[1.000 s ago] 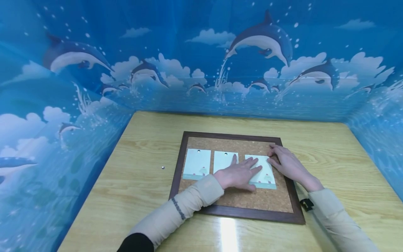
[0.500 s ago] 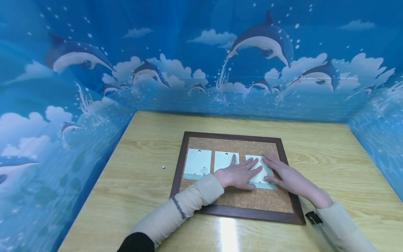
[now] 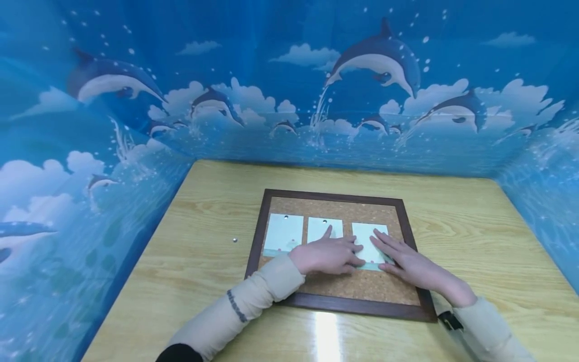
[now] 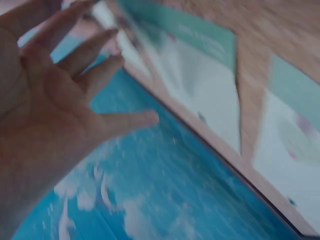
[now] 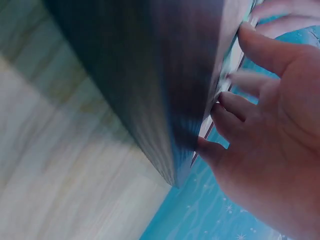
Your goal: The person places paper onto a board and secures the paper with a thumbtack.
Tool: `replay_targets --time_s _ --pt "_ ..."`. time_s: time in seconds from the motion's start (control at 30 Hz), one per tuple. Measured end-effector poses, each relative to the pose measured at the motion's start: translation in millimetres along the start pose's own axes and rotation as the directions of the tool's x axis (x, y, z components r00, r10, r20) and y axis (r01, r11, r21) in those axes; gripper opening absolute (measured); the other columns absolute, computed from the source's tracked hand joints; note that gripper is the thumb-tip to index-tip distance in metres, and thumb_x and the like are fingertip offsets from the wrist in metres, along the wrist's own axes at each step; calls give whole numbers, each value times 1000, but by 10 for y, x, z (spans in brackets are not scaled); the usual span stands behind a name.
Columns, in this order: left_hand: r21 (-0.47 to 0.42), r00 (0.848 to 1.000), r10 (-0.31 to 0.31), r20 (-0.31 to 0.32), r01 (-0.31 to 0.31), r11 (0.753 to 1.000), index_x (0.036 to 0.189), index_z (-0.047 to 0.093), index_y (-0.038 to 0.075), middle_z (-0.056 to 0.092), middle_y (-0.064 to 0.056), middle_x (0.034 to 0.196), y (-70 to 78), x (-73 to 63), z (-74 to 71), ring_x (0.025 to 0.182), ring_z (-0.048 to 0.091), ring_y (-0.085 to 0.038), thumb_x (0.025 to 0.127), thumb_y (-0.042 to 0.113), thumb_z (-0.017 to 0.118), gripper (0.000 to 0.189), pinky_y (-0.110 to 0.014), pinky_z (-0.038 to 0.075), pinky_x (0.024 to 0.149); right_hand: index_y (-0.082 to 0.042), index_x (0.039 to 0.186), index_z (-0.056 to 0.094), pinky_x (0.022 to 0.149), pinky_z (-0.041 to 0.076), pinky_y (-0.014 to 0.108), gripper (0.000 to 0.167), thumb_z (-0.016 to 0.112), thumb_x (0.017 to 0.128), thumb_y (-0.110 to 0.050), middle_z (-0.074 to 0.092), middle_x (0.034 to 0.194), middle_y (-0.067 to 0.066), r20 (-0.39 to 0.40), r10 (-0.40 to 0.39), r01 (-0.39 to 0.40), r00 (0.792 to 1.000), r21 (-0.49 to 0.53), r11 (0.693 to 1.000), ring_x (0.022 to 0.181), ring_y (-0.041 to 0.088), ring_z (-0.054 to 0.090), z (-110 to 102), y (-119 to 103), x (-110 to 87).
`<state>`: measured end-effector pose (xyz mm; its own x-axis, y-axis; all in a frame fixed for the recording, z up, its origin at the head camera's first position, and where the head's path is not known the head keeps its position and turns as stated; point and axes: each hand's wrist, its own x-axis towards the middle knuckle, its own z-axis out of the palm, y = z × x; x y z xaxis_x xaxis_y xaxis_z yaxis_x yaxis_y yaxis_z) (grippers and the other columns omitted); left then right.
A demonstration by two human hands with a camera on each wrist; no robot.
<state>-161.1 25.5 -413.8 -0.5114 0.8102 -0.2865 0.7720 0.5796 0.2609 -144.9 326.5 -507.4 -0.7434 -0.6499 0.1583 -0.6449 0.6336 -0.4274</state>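
Observation:
A cork board (image 3: pixel 371 290) in a dark brown frame lies on the table, bearing three white paper notes with green lower bands. Silver pins mark the tops of the left note (image 3: pixel 282 232) and the middle note (image 3: pixel 320 228); no pin shows on the right note (image 3: pixel 362 232). My left hand (image 3: pixel 327 255), fingers spread, lies over the lower middle note, its fingertips at the right note's left side. In the left wrist view its fingers look straight. The right hand (image 3: pixel 404 260) has extended fingers over the right note's right side, touching it.
A loose silver pin (image 3: pixel 234 240) lies on the wooden table (image 3: pixel 203 216) left of the board. A blue dolphin-print curtain (image 3: pixel 289 146) surrounds the table's back and sides.
My right hand has come down from the right note's upper corner onto its right side. The left hand has shifted left, uncovering more of the right note.

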Motion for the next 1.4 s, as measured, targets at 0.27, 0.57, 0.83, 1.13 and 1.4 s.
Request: replay_targets --time_s 0.27,0.57,0.83,1.13,1.4 --pt "-238 870 -176 -460 70 969 119 81 5 80 -8 115 -539 -803 -172 103 77 -21 106 10 73 16 -33 61 92 -31 167 47 101 47 76 64 68 109 -16 35 166 36 53 -43 42 998 16 999 142 65 42 -291 -481 116" --pt "-390 689 -542 -481 386 836 99 78 3 77 -8 91 -1217 -1646 31 82 73 -24 103 5 75 5 -42 61 75 -29 168 46 112 44 70 65 67 109 -12 33 170 31 26 -45 44 999 8 999 149 58 38 -248 -466 81" --pt "-399 712 -578 -398 433 808 88 73 6 67 1 78 -1376 -1815 363 72 62 -15 96 5 83 12 -38 55 70 -29 168 46 106 39 81 65 66 109 -12 33 169 32 17 -32 32 999 24 999 145 64 37 -262 -508 82" --pt "-425 693 -597 -404 435 794 81 75 5 69 0 75 -1423 -1788 407 70 62 -16 95 1 80 15 -38 57 69 -29 168 46 107 32 85 60 62 113 -15 30 171 32 78 8 -14 997 76 997 149 64 32 -302 -541 92" --pt "-439 695 -598 -399 428 790 88 78 1 71 -3 77 -1404 -1785 391 67 59 -16 98 -5 72 13 -38 56 68 -33 169 44 107 35 84 61 62 113 -16 29 170 34 94 4 -12 996 84 996 148 65 32 -352 -547 102"
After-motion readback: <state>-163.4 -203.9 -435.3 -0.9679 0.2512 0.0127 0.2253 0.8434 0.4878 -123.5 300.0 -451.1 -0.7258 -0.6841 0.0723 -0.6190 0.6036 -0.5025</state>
